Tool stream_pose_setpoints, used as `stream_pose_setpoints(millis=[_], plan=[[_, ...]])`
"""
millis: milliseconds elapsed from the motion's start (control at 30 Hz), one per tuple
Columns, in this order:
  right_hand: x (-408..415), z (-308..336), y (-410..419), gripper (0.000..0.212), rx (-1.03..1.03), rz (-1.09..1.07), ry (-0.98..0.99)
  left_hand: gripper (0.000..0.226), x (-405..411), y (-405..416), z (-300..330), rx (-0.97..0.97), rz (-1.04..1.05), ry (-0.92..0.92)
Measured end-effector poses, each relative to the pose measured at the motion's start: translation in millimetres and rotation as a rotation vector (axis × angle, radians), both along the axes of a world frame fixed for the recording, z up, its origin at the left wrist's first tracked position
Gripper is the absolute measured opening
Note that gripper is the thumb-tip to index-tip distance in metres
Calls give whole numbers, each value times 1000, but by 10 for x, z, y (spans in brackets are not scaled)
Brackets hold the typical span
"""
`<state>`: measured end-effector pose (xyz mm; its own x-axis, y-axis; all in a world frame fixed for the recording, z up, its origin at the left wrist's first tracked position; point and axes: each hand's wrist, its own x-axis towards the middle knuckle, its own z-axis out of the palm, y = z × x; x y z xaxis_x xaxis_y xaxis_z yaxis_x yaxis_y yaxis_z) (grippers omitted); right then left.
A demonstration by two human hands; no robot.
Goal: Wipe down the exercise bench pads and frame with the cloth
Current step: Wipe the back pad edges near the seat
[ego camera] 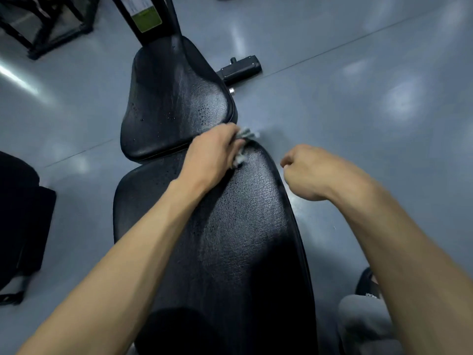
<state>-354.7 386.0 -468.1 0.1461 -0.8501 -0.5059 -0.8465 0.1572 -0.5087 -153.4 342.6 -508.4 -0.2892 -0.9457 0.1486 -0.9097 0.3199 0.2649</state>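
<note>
Head view: my left hand (pixel 217 152) has the grey cloth (pixel 243 147) bunched in its fingers, pressing it at the far right corner of the back pad (pixel 230 239), just beside the gap to the seat pad (pixel 174 103). Right hand (pixel 314 172) hovers off the pad's right edge, fingers curled on nothing. The cloth looks soft and floppy (wad it tight); the droplet-speckled vinyl should be slick.
</note>
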Motion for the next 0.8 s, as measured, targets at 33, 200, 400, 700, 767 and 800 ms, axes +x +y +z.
stream_pose_setpoints(millis=[33,200,400,700,767,800], plan=[[-17,12,-3,40,-3,-12,-3,26,-64,101,-24,39,-85,20],[-36,21,-3,39,-12,-33,-4,33,-109,431,-98,125,-482,-17],[-44,18,4,41,-9,-49,-17,15,208,88,-66,-74,62,16],[4,7,-8,42,-24,-44,-22,28,-18,813,-297,-71,-244,-112],[-5,8,2,42,-26,-40,-25,31,203,686,-216,-91,0,-89],[-6,8,8,42,-29,-37,-24,30,324,627,-179,-114,111,-79]])
